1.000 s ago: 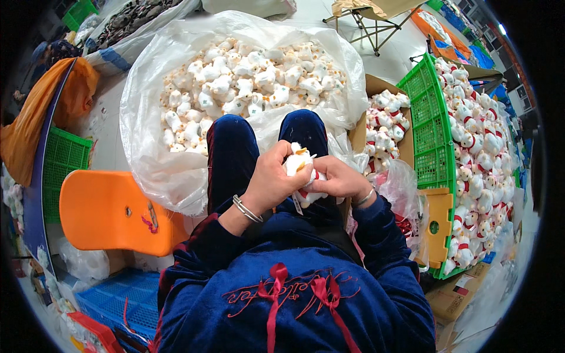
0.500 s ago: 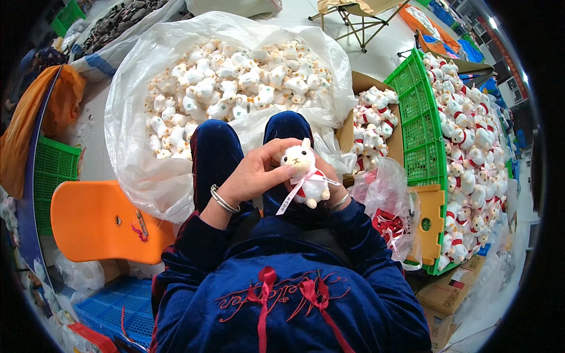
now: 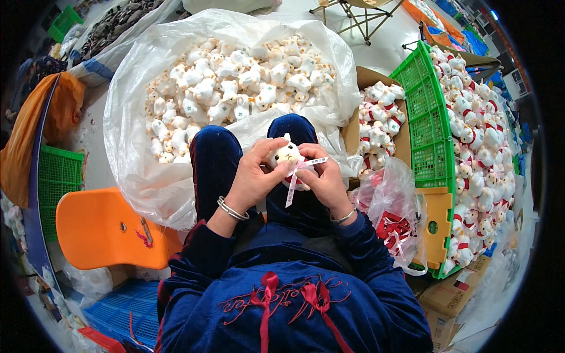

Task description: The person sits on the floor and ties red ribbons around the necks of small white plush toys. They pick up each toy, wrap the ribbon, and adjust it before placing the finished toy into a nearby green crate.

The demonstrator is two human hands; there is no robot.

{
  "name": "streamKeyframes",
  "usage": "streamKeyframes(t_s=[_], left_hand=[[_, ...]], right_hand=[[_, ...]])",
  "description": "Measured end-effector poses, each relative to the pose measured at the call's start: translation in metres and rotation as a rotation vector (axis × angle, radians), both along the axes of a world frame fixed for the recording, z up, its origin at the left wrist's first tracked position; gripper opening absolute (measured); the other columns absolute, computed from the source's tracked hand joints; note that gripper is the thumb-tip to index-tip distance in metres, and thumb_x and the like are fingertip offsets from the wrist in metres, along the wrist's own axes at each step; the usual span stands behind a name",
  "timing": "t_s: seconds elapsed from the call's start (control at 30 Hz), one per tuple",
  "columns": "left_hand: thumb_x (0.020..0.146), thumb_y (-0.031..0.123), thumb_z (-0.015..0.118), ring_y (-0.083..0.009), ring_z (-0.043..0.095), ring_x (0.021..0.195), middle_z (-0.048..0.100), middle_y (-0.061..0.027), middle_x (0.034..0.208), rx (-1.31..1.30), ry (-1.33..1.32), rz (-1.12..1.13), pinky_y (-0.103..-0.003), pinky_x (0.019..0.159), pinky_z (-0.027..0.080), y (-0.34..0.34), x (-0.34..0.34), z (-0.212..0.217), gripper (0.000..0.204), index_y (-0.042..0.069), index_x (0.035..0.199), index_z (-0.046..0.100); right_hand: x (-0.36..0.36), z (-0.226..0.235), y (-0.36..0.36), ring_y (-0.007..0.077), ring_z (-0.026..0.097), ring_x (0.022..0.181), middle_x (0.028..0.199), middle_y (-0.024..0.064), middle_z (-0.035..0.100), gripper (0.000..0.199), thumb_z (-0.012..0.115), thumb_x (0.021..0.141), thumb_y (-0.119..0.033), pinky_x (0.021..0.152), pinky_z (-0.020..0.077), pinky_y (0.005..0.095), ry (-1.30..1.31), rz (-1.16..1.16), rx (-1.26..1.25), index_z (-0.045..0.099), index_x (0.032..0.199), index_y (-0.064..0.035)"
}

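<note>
A small white plush animal (image 3: pixel 286 155) with dark eyes is held upright over my lap, its face turned up toward me. My left hand (image 3: pixel 257 175) is closed on its head, thumb at the cheek. My right hand (image 3: pixel 324 179) pinches the pink ribbon (image 3: pixel 297 169) at its neck, fingers against the toy's side. One printed ribbon tail hangs down and the other sticks out to the right. Red cloth shows below the bow; the lower body is mostly hidden by my fingers.
Ahead lies a large clear plastic bag (image 3: pixel 126 117) of white plush toys. To the right are a cardboard box (image 3: pixel 351 126) of toys, a bag of red pieces (image 3: pixel 393 229) and a green crate (image 3: pixel 421 112) beside many red-scarfed toys. An orange chair (image 3: pixel 94 226) stands left.
My right hand has come from behind the plush animal to its front and now grips the ribbon. The toy has shifted slightly left, and one ribbon tail is lifted to the right.
</note>
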State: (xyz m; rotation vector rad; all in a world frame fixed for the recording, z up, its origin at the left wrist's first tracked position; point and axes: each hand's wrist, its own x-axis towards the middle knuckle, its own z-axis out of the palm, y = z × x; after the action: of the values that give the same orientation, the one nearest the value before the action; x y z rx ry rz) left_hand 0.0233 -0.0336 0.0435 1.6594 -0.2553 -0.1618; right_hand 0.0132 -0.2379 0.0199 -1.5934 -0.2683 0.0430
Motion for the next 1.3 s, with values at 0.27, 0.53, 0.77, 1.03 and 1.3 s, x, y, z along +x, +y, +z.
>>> streamKeyframes(t_s=[0.27,0.53,0.77,1.03,1.3], left_hand=[[0.090,0.007,0.070,-0.0098,0.064,0.101,0.065,-0.0045,0.119,-0.007,-0.013,-0.031,-0.025,0.083,0.056,-0.006,0.000,-0.006,0.035,0.004,0.125,0.065],[0.090,0.009,0.072,-0.0122,0.066,0.098,0.064,-0.0057,0.116,-0.066,-0.019,0.008,-0.026,0.080,0.057,-0.009,0.005,-0.008,0.034,0.004,0.123,0.064],[0.091,0.004,0.068,-0.0116,0.066,0.099,0.067,-0.0045,0.114,-0.092,0.086,-0.033,-0.026,0.086,0.056,-0.015,-0.002,0.002,0.035,0.002,0.125,0.064],[0.081,0.004,0.069,-0.0188,0.065,0.102,0.064,-0.0094,0.114,-0.043,-0.064,-0.116,-0.030,0.089,0.053,-0.017,-0.004,0.001,0.034,0.001,0.114,0.067],[0.088,-0.001,0.062,-0.0136,0.063,0.104,0.062,-0.0073,0.123,-0.225,0.114,0.043,-0.027,0.089,0.053,-0.007,0.004,-0.010,0.035,0.000,0.124,0.063]], right_hand=[[0.000,-0.003,0.005,0.0056,0.057,0.084,0.097,-0.0006,0.065,0.013,0.060,0.103,-0.012,0.076,0.0480,0.0225,0.197,-0.154,0.144,0.066,0.103,-0.0008],[0.004,-0.005,-0.007,0.0102,0.061,0.095,0.107,0.0039,0.067,0.034,0.051,0.109,-0.031,0.084,0.0502,0.0263,0.192,-0.181,0.383,0.065,0.110,0.0004],[-0.003,0.006,-0.004,0.0113,0.067,0.091,0.102,0.0042,0.070,0.037,0.078,0.090,-0.017,0.079,0.0559,0.0284,0.412,0.163,0.171,0.062,0.119,-0.0014],[-0.004,-0.013,-0.015,0.0110,0.066,0.091,0.101,0.0020,0.071,0.035,0.076,0.089,-0.024,0.084,0.0543,0.0288,0.525,0.475,0.298,0.068,0.116,-0.0025],[-0.011,-0.012,-0.010,0.0089,0.061,0.102,0.115,0.0005,0.063,0.064,0.082,0.081,-0.026,0.090,0.0496,0.0259,0.365,0.257,0.419,0.053,0.135,-0.0052]])
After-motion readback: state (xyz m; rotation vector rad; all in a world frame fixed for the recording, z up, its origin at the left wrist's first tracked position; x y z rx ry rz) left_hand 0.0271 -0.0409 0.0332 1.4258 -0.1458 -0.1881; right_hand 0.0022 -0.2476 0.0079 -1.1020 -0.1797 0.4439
